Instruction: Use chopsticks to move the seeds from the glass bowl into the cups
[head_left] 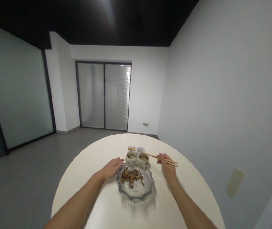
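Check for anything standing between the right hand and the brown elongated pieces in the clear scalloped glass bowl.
The right wall of the clear scalloped glass bowl stands between the right hand and the brown elongated pieces; over its rim, nothing visible blocks the way.

Soft, muted indoor light. Pale glare streak on black ceiling (123,24); brightest spot, right side of glass door (116,95). Glass bowl (136,191) throws faint shadow toward table's (185,178) near edge. Wide-angle stretch at frame edges; fine detail soft.

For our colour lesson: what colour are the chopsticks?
The chopsticks are light tan; best seen: head view.
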The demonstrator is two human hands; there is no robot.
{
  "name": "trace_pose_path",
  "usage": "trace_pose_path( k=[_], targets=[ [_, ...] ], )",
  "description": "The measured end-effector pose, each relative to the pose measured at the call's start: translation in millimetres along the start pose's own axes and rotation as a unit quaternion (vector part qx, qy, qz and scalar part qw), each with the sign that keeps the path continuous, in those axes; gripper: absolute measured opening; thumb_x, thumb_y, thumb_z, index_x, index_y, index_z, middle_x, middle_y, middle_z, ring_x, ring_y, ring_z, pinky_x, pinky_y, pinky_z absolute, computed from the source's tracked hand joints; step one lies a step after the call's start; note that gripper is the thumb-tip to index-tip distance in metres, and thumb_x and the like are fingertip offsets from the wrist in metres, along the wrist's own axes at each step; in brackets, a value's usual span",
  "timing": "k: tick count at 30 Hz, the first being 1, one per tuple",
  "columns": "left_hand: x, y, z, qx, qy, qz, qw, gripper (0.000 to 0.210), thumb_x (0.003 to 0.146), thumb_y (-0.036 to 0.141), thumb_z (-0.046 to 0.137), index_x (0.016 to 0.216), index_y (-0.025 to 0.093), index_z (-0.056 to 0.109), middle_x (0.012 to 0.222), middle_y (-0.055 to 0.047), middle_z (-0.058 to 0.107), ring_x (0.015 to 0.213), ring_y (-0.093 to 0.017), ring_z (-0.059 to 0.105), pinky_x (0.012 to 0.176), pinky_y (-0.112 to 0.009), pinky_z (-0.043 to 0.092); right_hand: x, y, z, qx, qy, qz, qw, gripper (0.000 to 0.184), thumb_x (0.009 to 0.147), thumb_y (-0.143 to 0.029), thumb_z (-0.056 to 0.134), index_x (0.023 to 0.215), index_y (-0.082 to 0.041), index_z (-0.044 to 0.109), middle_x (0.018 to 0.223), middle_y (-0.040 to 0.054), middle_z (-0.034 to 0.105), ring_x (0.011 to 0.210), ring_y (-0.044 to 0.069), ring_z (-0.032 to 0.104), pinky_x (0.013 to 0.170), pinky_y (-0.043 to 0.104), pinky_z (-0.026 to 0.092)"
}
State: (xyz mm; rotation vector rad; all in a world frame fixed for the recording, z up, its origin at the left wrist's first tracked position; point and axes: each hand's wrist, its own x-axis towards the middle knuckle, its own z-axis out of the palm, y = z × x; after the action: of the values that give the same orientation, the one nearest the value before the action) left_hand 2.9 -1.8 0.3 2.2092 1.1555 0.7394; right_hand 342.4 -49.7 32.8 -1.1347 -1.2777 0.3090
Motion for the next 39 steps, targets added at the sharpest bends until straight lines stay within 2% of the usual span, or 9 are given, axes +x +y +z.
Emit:
trace_pose_path(
  k=[4,7,13,19,23,31,39],
  targets=[
    [0.4,0.9,0.0,0.006,-0.009,-0.008,1.000,0.074,0.101,0.077,0.031,0.139,0.026,0.070,0.156,-0.006,0.058,0.152,-0.036,0.040,0.131,-0.053,0.019,1.6,-10.7,-5.7,0.032,0.035,0.002,0.999,0.074,0.085,-0.088,0.054,0.076,-0.019,0.075,0.059,0.0040,0.066,0.056,0.020,0.061,0.055,0.030,0.049],
    [0.5,0.6,-0.6,0.009,-0.014,-0.013,1.000,0.078,0.100,0.079,0.029,0.141,0.026,0.068,0.157,-0.007,0.057,0.152,-0.036,0.039,0.131,-0.053,0.019,0.2,-25.2,-9.0,0.074,0.043,0.003,0.996,0.077,0.084,-0.092,0.050,0.069,-0.019,0.073,0.050,0.0033,0.062,0.049,0.019,0.058,0.051,0.030,0.049],
    [-1.7,2.3,-2.0,0.007,-0.013,-0.012,1.000,0.076,0.101,0.077,0.030,0.139,0.025,0.069,0.157,-0.007,0.057,0.153,-0.037,0.038,0.130,-0.053,0.019,-7.8,-45.8,-11.1,0.086,-0.024,-0.020,0.996,0.075,0.089,-0.088,0.049,0.059,-0.022,0.066,0.043,0.0013,0.054,0.043,0.016,0.052,0.045,0.028,0.044],
    [-1.0,1.2,-1.2,0.006,-0.014,-0.015,1.000,0.077,0.101,0.078,0.030,0.141,0.025,0.068,0.157,-0.007,0.056,0.153,-0.036,0.038,0.131,-0.052,0.018,-8.0,-43.6,-15.1,0.061,-0.060,-0.017,0.996,0.077,0.087,-0.090,0.050,0.058,-0.021,0.066,0.042,0.0016,0.052,0.043,0.015,0.050,0.043,0.027,0.042],
    [0.1,-0.7,-0.6,0.008,-0.016,-0.012,1.000,0.077,0.101,0.078,0.030,0.142,0.024,0.068,0.157,-0.007,0.057,0.153,-0.036,0.039,0.131,-0.052,0.019,-10.1,-42.4,-10.5,0.065,-0.084,-0.019,0.994,0.077,0.087,-0.090,0.049,0.061,-0.021,0.068,0.046,0.0024,0.056,0.046,0.017,0.052,0.046,0.027,0.044],
    [-0.2,-1.2,-0.8,0.007,-0.015,-0.013,1.000,0.075,0.102,0.076,0.030,0.142,0.024,0.068,0.157,-0.007,0.057,0.153,-0.036,0.038,0.130,-0.053,0.018,-23.0,-45.8,6.3,0.074,-0.199,-0.028,0.977,0.071,0.091,-0.083,0.052,0.067,-0.020,0.073,0.055,0.0039,0.062,0.053,0.017,0.057,0.051,0.027,0.047],
    [-1.4,0.7,-2.1,0.002,-0.017,-0.012,1.000,0.074,0.102,0.077,0.031,0.142,0.026,0.068,0.157,-0.006,0.057,0.153,-0.036,0.038,0.131,-0.052,0.018,-27.3,-45.0,9.9,0.066,-0.225,-0.029,0.972,0.067,0.095,-0.076,0.053,0.070,-0.019,0.079,0.054,0.0044,0.064,0.051,0.017,0.058,0.050,0.027,0.046]
  ],
)
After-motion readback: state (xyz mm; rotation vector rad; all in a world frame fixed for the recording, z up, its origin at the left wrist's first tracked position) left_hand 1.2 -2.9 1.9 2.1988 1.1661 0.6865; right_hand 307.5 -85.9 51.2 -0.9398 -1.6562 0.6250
